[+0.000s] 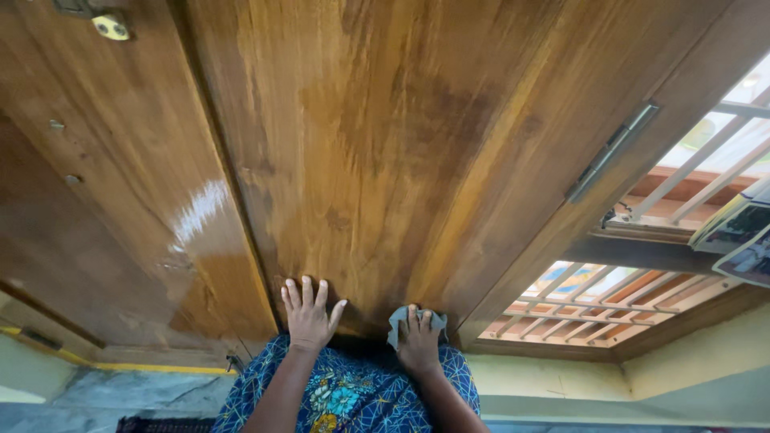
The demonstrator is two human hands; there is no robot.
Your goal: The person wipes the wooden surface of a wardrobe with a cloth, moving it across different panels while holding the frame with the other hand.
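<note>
Both hands on wooden door (361,160): left hand (307,314) flat, spread; right hand (419,335) pressing grey cloth (399,321).

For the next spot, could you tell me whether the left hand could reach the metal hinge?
Probably not: the left hand lies flat low on the wooden door, and the hinge sits far up the right-hand frame.

The wooden door (385,144) was golden brown with darker brown streaks and stains running down its grain, and a pale glossy sheen showed near its left edge. The cloth (399,321) under the right hand (419,341) was grey-blue. The garment (353,393) was deep blue, patterned with thin white crossing lines and green, yellow and orange flowers. The hinge (611,151) was dull grey metal. The window grille (609,301) was whitish in a reddish-brown frame. The wall (690,369) was pale yellow-green.
</note>
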